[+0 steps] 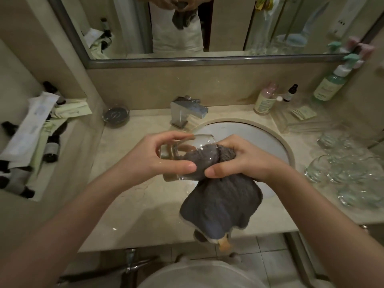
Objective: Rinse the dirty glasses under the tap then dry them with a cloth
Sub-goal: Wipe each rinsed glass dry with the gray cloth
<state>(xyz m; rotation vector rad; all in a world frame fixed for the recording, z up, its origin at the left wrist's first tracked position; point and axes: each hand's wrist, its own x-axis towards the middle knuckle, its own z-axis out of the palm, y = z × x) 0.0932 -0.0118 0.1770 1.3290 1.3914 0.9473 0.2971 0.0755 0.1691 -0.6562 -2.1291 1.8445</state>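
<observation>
Beige marble counter [133,196] in a small bathroom, round white sink [232,132] set into it with a square chrome tap [188,111] behind, and we're standing right at the front edge. Our left hand [164,156] grips a clear glass [182,150] lying on its side above the counter edge by the sink, fingers over the top and thumb under. Our right hand [239,159] is clenched around a dark grey cloth [222,202], part of it stuffed into the glass mouth, the rest hanging down. More glasses [345,163] are bunched on the counter right of the sink, a mirror [187,26] up above
</observation>
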